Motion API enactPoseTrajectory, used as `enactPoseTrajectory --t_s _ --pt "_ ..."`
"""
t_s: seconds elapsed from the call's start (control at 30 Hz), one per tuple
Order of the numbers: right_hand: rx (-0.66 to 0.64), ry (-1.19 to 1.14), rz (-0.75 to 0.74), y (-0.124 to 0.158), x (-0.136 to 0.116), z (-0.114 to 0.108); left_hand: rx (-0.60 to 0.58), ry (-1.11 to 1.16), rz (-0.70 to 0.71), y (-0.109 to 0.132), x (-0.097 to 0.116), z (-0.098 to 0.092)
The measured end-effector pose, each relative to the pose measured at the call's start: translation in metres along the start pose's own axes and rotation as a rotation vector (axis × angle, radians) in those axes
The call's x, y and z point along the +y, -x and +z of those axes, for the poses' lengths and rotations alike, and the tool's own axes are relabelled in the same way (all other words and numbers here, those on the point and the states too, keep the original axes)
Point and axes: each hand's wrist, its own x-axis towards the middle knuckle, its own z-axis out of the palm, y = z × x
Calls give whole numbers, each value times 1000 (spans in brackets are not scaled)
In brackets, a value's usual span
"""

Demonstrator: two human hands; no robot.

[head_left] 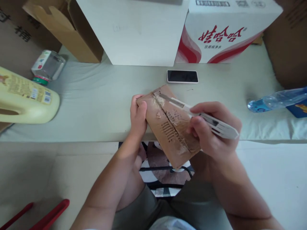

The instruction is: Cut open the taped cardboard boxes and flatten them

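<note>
A small brown cardboard box, taped along its middle seam, is tilted over the near edge of the cloth-covered surface. My left hand grips its far left corner, thumb on top. In my right hand is a white utility knife, held like a pen. Its blade is out and points at the far end of the seam, over torn, whitish tape; whether the tip touches the box I cannot tell. Beyond the box a phone lies with its dark screen up.
Behind stand a white box, a red-and-white carton and an open cardboard box. To the left lie a yellow jug and a clear green-capped bottle. A plastic water bottle lies on the right.
</note>
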Motion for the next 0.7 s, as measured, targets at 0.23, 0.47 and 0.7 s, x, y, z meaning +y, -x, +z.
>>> enactPoseTrajectory --t_s 0.23,0.47,0.7 --pt "-213 115 17 -6 1 3 -14 -6 0 -2 3 -2" --pt "-213 144 -3 -4 -2 5 -3 -33 -11 -3 5 0" --pt "-199 214 -89 -3 -7 6 2 -1 -21 -2 3 2"
